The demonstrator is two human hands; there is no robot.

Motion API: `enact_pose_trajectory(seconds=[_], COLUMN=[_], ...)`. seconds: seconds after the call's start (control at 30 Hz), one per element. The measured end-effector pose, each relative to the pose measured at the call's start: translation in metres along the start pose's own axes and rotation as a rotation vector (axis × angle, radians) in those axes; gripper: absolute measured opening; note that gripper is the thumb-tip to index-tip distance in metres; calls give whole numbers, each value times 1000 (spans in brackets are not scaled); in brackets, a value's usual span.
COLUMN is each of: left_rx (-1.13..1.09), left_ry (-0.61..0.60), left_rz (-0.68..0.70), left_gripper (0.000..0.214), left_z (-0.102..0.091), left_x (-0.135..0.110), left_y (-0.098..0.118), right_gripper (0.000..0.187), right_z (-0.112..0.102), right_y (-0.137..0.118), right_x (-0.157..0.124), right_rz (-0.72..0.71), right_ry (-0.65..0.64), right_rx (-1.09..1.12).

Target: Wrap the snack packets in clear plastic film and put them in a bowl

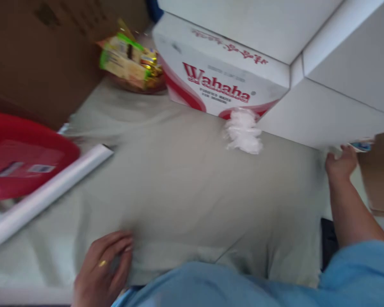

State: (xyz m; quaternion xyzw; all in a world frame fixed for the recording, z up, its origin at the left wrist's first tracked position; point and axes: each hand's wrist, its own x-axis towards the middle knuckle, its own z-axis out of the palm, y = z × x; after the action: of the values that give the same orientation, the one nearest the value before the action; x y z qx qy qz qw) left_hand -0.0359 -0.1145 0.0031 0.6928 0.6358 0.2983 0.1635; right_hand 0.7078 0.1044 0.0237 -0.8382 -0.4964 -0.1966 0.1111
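Note:
My left hand (104, 266) lies at the bottom left with its fingers flat and spread on a clear plastic sheet (185, 192) that covers the grey table. A ring shows on one finger. My right hand (341, 162) reaches out at the right edge, under the white cartons, and touches a small blue-and-white object (360, 146) there. Its fingers are curled and partly hidden, so the grip is unclear. Blue sleeves fill the bottom of the view.
A white Wahaha carton (220, 72) and other white boxes (339, 76) stand at the back right, with a crumpled white wad (243, 130) below them. A white roll (48, 192) and a red basin (22, 157) lie left. Snack packets (131, 62) and brown cardboard (35, 47) are behind.

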Motion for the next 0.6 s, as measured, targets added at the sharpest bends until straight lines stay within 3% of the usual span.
enact_pose_trajectory(seconds=[0.1,0.2,0.3,0.4,0.47,0.53,0.6], left_rx=[1,61,182,262,242,202,181], left_ry=[4,-22,10,136,178,175,135], left_rz=[131,180,158,151,140,112,135], left_gripper=[22,15,19,42,52,54,56], left_z=[-7,4,25,43,49,50,48], left_x=[51,129,225,314,355,376,380], left_y=[10,11,12,19,22,20,16], right_gripper=[55,58,58,57,54,50,49], right_z=[0,-14,-36,-54,-60,-61,-60], right_y=[-3,-15,-33,-50,-56,-59,-59], right_x=[-74,-155,-217,-247,-254,-255,-254], right_rz=[70,-152,-244,-245,-229,-220,-224], right_ry=[-179,-273,-244,-202,-161,-130,-121], right_rx=[163,336,394,374,361,358,359])
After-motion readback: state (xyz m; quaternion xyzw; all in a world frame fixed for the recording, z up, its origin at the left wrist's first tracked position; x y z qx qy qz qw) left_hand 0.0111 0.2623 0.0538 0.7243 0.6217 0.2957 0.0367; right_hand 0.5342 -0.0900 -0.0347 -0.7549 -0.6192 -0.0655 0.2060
